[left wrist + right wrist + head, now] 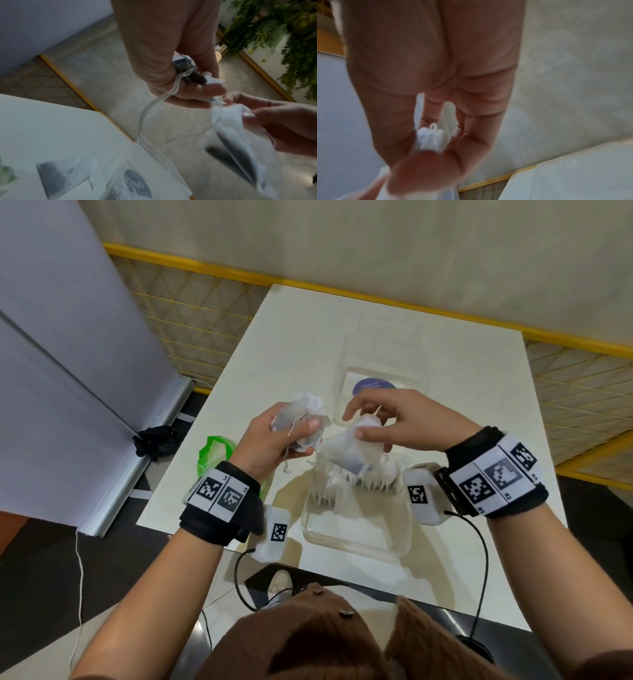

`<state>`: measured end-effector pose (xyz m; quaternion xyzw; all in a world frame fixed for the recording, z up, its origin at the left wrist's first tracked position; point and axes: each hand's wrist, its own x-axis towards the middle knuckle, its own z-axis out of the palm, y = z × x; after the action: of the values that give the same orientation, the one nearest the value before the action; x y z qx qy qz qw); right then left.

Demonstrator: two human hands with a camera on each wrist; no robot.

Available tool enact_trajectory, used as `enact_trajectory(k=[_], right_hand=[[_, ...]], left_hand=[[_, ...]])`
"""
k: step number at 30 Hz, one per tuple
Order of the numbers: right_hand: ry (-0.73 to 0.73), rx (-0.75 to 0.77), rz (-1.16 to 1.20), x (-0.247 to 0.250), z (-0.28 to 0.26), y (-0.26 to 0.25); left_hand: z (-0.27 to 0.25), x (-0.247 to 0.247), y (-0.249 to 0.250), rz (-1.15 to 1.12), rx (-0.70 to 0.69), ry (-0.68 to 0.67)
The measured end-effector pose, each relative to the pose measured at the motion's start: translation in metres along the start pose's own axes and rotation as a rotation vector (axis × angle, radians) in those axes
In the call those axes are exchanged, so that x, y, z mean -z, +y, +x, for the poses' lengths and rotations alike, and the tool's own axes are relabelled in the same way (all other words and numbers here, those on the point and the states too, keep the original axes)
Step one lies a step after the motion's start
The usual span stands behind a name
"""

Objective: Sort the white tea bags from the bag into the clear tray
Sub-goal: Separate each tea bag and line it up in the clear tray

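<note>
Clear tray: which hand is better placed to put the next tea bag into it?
The right hand, probably. It already pinches a single tea bag directly above the clear tray. The left hand grips a bunch of tea bags off to the tray's left side.

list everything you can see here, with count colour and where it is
table: one, cream, centre of the head view
clear tray: one, transparent, near edge of the table, a row of white tea bags standing at its far end
held tea bag: one, white with dark contents, above the tray, pinched by the right hand
bunch of tea bags: several, count unclear, white, strings dangling, gripped in the left hand
green bag: one, green plastic, on the table's left edge
clear lid: one, transparent with a dark round label, beyond the tray
yellow mesh fence: yellow, behind the table
left hand: one, left of the tray, wrist band with markers
right hand: one, over the tray, wrist band with markers
</note>
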<state>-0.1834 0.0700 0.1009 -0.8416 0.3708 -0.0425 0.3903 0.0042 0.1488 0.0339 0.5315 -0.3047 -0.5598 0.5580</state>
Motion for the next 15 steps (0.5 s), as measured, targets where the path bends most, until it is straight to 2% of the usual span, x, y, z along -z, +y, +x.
enact_trajectory(k=[4,10,15], right_hand=[[-0.019,-0.014,0.149,-0.002,0.004,-0.005],[0.154,-0.166,0.116,-0.007,0.011,0.000],[0.218,-0.069,0.243,-0.030,0.016,-0.008]], left_hand=[[0.002,-0.005,-0.005,-0.049,0.035,0.029],[0.006,-0.004,-0.006,-0.172,0.123,0.009],[0.013,-0.015,-0.005,-0.358,0.220,0.042]])
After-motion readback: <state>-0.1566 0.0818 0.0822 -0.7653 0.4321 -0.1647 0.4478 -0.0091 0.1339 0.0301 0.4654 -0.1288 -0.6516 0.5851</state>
